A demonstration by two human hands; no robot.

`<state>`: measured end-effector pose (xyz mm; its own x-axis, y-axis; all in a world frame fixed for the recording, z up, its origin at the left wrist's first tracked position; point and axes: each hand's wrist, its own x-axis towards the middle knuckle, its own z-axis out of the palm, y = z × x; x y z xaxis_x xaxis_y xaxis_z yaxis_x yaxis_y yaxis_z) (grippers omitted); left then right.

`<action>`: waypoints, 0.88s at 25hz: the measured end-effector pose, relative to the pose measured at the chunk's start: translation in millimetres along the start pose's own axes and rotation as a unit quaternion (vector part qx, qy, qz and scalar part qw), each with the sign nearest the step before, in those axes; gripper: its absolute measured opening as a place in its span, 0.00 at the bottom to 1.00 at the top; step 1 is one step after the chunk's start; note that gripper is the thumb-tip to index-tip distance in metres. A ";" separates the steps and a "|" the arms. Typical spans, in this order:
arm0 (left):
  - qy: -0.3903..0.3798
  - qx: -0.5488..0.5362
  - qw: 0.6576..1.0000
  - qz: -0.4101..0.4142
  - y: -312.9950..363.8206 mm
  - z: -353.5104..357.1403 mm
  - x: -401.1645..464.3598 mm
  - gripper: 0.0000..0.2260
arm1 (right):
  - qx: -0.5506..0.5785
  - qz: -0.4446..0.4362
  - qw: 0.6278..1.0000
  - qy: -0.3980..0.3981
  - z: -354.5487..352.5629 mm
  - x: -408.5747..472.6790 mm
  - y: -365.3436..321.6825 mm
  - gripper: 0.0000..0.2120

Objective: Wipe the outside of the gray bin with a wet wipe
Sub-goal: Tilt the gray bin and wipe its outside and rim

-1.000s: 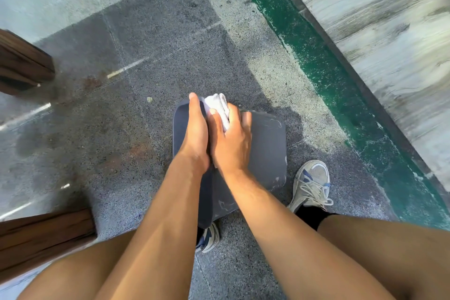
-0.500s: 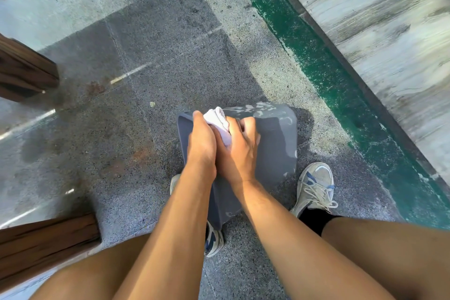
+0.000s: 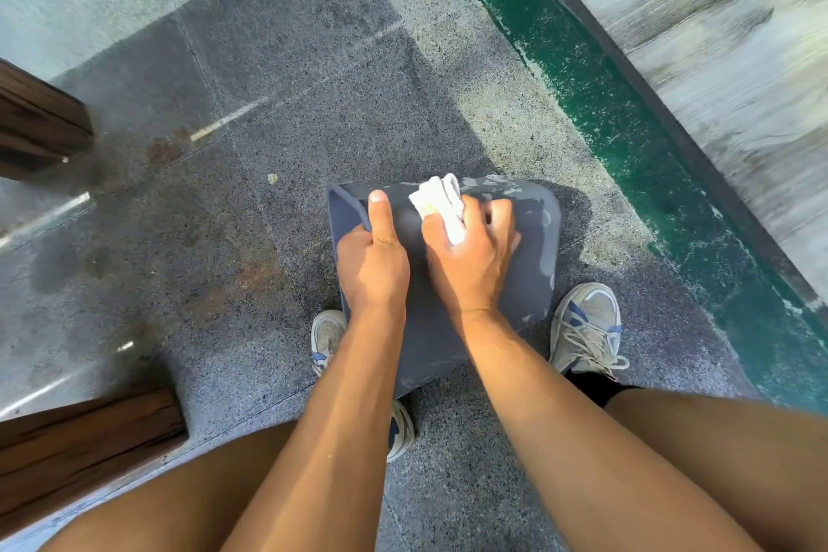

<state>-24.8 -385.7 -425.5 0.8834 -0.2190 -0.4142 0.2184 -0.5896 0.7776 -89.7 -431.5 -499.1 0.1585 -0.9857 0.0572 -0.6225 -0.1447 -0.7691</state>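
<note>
the ground is speckled gray stone paving (image 3: 278, 112), part in shade and part in sun, with pale joint lines and rusty stains toward nine o'clock. at ten o'clock and at eight o'clock stand two dark wooden pieces (image 3: 40, 121), cut off by the frame edge. from twelve to four o'clock runs a worn green painted strip (image 3: 627, 121), and past it a pale streaked slab (image 3: 739, 36).

just right of the middle, the gray bin (image 3: 533, 247) lies on its side on the paving between two gray and blue sneakers (image 3: 587, 327). its long axis runs from about seven o'clock to one o'clock, with the rim edge showing at its upper left corner. whitish smears mark its far and right edges.

the left hand (image 3: 372, 264) is wrapped over the bin's left rim, thumb laid flat up the side and fingers curled under out of sight, holding it firmly. the right hand (image 3: 470, 255) is closed around a bunched white wet wipe (image 3: 441, 202), pressing it against the bin's upward face near the far edge. bare forearms and knees fill the lower frame.
</note>
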 end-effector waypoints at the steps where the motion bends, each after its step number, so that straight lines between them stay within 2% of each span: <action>1: 0.002 0.005 1.000 0.017 -2.8 -0.2 1.3 0.34 | -0.002 0.003 1.000 0.003 -0.4 3.8 1.9 0.14; 6: 0.027 0.055 0.996 0.058 -8.5 3.1 4.5 0.30 | -0.023 0.012 1.000 0.001 -3.6 20.8 22.5 0.14; 13: 0.042 0.025 0.997 0.056 -13.5 6.8 -0.7 0.29 | -0.024 0.091 0.996 0.002 -15.4 51.4 62.0 0.16; 22: 0.052 0.009 0.996 0.077 -23.0 8.0 1.5 0.28 | -0.029 0.151 0.988 -0.002 -28.4 75.2 104.0 0.18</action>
<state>-31.9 -378.7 -447.9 0.9439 -0.2273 -0.2397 0.0709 -0.5693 0.8190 -164.3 -523.1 -556.7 -0.0387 -0.9843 -0.1722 -0.6846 0.1517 -0.7130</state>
